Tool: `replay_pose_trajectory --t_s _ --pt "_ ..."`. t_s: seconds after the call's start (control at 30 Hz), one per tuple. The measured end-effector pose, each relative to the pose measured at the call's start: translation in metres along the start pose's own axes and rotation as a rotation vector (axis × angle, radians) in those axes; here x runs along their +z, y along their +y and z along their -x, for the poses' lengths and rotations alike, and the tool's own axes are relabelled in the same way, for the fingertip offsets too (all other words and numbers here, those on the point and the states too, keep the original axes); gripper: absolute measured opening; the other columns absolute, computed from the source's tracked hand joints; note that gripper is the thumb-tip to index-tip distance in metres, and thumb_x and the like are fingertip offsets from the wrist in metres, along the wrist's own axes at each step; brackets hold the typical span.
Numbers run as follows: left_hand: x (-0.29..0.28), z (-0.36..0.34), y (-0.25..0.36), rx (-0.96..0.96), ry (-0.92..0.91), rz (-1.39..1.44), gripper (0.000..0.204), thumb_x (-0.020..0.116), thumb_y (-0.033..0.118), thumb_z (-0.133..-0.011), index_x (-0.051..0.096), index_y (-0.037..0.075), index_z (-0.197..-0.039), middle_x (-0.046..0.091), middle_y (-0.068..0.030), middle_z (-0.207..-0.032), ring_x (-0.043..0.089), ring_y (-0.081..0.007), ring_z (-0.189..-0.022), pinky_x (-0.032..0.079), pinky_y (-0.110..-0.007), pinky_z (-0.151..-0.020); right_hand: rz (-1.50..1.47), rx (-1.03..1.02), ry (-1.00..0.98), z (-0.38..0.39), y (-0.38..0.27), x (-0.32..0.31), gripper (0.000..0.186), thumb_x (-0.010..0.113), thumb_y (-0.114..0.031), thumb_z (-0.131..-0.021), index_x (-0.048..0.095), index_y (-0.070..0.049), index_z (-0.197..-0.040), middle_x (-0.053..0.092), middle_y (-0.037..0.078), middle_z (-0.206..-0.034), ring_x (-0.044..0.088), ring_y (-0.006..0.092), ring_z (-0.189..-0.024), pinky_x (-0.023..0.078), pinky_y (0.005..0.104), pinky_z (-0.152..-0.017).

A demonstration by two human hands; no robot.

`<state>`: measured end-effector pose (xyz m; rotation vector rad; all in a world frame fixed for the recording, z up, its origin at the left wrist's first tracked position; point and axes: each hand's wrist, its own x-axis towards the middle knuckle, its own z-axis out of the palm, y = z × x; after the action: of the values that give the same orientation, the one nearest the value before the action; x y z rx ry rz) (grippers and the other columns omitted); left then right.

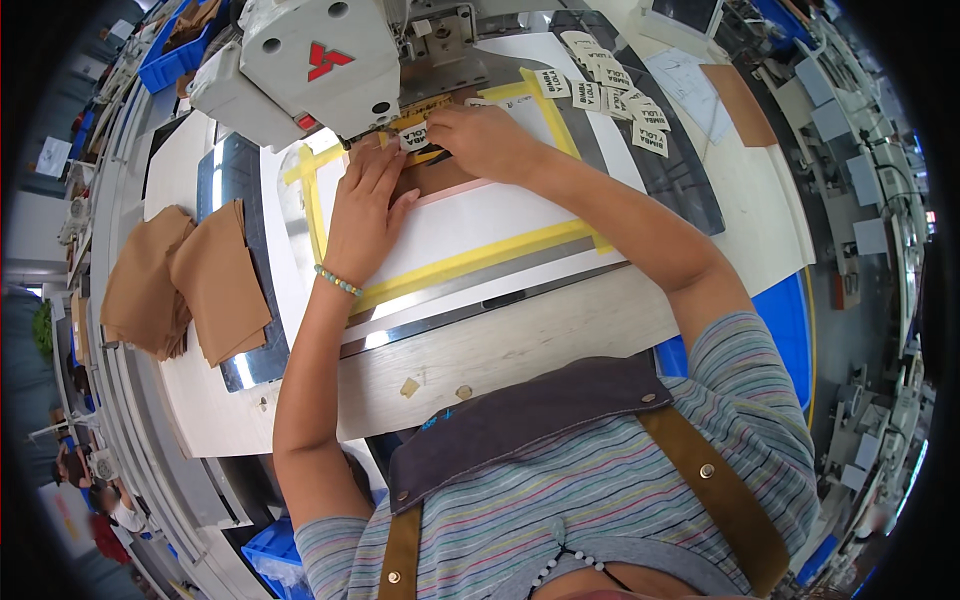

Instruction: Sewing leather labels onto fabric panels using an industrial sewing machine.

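Note:
A white fabric label (414, 137) with dark print lies under the sewing machine head (310, 65), between my two hands. Flat, with fingers stretched forward, my left hand (368, 195) rests at the left side of a brown fabric piece (445, 182), its fingertips by the label. My right hand (478, 142) is closed, fingers bent and pinched at the label's right edge. A small dark pointed shape shows beneath it; its kind is unclear. Around the brown piece is a white template sheet (480, 220) edged with yellow tape (470, 268).
Loose white labels (610, 90) lie scattered at the back right, near a brown piece (738, 105) and a paper drawing (690, 95). Stacked brown fabric pieces (220, 280) lie at the left. Blue bins stand at the back left (185, 45) and below the table's right side (785, 325).

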<state>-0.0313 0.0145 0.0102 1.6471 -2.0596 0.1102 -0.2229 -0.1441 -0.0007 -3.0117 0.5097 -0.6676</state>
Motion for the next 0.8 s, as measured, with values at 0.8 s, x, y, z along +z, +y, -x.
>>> replay_pose_trajectory --t_s 0.8 --pt "0.018 -0.014 -0.026 0.072 -0.071 0.018 0.048 0.068 0.021 -0.099 0.059 0.005 -0.144 0.056 -0.0084 -0.153 0.04 -0.0377 -0.145 0.035 -0.047 -0.123 0.112 -0.067 0.049 0.032 0.027 -0.028 0.035 0.062 -0.003 -0.09 0.072 -0.007 -0.124 0.067 0.008 -0.133 0.058 0.0252 -0.131 0.049 0.0424 -0.106"
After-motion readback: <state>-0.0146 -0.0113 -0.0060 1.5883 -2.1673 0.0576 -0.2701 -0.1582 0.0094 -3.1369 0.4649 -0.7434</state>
